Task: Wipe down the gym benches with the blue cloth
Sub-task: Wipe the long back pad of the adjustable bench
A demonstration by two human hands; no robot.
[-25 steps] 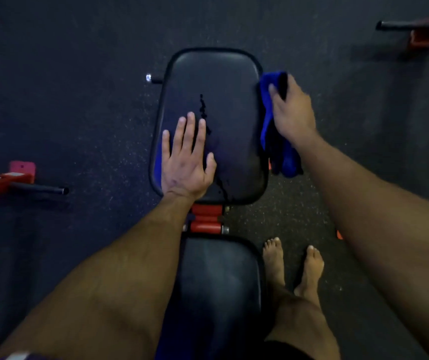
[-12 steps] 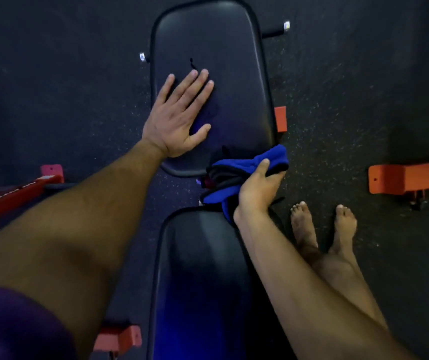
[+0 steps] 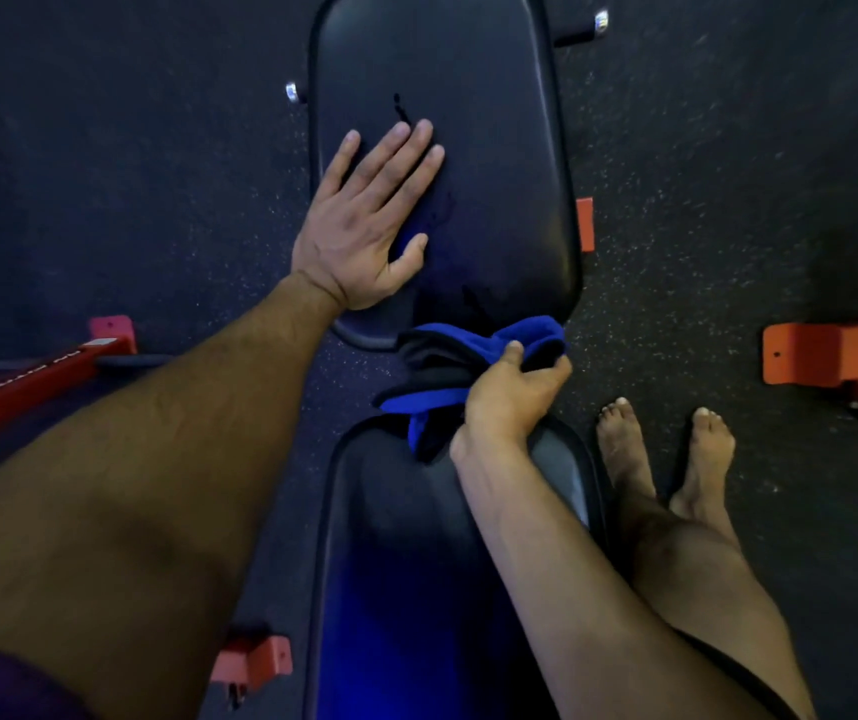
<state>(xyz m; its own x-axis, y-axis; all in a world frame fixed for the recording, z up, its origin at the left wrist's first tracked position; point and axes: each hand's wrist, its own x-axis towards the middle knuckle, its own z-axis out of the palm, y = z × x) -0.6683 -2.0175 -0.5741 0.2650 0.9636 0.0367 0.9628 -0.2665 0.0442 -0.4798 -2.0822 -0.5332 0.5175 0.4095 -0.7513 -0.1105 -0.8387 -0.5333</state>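
Note:
A black padded gym bench runs up the middle in two parts: a far pad [image 3: 494, 148] with a dark crack in its cover, and a near pad [image 3: 406, 563]. My left hand [image 3: 364, 220] lies flat with straight fingers on the far pad's left side. My right hand [image 3: 510, 397] grips the bunched blue cloth [image 3: 468, 356] in the gap between the two pads, at the near end of the far pad. Part of the cloth hangs down over the near pad's far end.
Orange and red bench frame parts stand on the dark speckled floor: a bracket [image 3: 832, 356] at right, a red piece [image 3: 27, 376] at left, a small foot [image 3: 255, 662] near bottom. My bare feet [image 3: 666, 449] stand right of the near pad.
My right hand has brought the cloth from the far pad's right side down to the gap between the pads. My left hand stays flat on the far pad. The view has shifted.

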